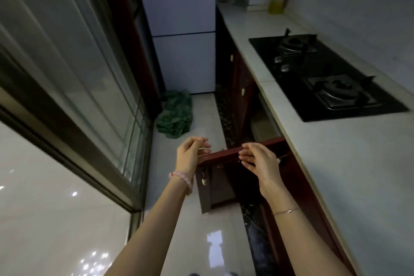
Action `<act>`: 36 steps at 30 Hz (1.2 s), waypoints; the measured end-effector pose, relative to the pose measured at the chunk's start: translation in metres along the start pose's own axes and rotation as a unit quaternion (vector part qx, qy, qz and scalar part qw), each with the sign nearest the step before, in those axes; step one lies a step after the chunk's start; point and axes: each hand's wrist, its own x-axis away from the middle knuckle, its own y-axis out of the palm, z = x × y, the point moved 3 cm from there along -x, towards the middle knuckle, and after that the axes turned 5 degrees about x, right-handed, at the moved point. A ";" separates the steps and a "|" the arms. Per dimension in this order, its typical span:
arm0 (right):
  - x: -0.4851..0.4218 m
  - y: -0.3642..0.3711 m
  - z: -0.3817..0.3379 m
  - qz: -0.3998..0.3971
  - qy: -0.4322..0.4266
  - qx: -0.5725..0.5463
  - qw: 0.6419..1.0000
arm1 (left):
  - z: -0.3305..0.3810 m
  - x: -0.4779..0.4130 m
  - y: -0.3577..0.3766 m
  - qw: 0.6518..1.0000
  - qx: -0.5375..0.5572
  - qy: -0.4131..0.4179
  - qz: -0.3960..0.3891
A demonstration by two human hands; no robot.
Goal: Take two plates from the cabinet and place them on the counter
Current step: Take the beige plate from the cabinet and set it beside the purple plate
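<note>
While the counter stretches away, the cabinet door stands open just below it; the right hand pinches the door's top edge, and the left hand curls loosely at its outer corner (grip unclear).

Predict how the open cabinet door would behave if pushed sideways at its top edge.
The cabinet door looks like a rigid wooden panel, so it should stay stiff. Attached at its cabinet end, it will probably swing, not slide. Its thick edge suggests some weight, so it may keep swinging once pushed.
</note>
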 end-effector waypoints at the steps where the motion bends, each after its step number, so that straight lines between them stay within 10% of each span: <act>1: -0.005 0.009 0.001 -0.008 0.004 0.003 1.000 | 0.001 -0.006 -0.005 1.000 0.000 -0.001 0.009; 13: -0.103 0.137 -0.002 -0.034 0.021 0.042 0.998 | 0.030 -0.139 -0.067 0.999 0.026 -0.020 0.039; 36: -0.286 0.248 -0.039 0.190 0.030 -0.056 0.980 | 0.082 -0.408 -0.049 0.975 -0.081 -0.089 -0.184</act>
